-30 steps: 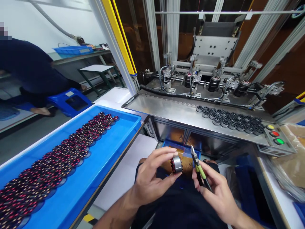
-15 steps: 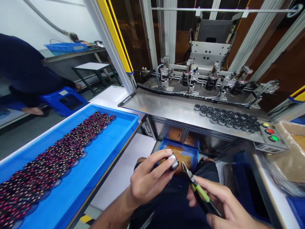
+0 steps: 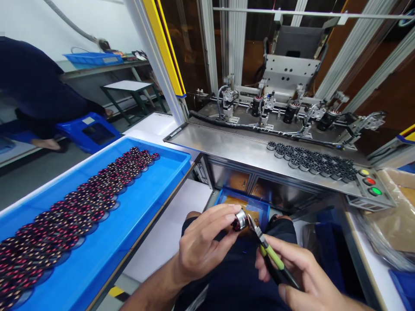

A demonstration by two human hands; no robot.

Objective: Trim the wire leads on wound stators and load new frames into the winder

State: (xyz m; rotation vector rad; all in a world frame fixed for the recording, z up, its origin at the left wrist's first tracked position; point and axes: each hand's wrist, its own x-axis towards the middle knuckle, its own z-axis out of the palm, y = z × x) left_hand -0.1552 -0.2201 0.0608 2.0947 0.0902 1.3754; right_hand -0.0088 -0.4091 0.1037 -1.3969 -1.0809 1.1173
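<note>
Between the fingertips and thumb of my left hand is a small round motor stator with a silvery rim and dark, reddish windings. My right hand is wrapped round the green-and-black handles of a pair of cutting pliers. The plier jaws point up and left, close beside the stator's right side; whether they touch it I cannot tell. Both hands are above my lap. To the left, a long blue tray bears many similar wound stators in packed rows.
Ahead stands a machine with a metal ledge bearing black ring-shaped parts. Coloured push buttons sit at its right end. Below is a blue bin. Another person sits at far left near a blue stool.
The stator has turned in my left hand and shows more of its windings. The plier jaws are now nearer to it. The camera view has shifted slightly.
</note>
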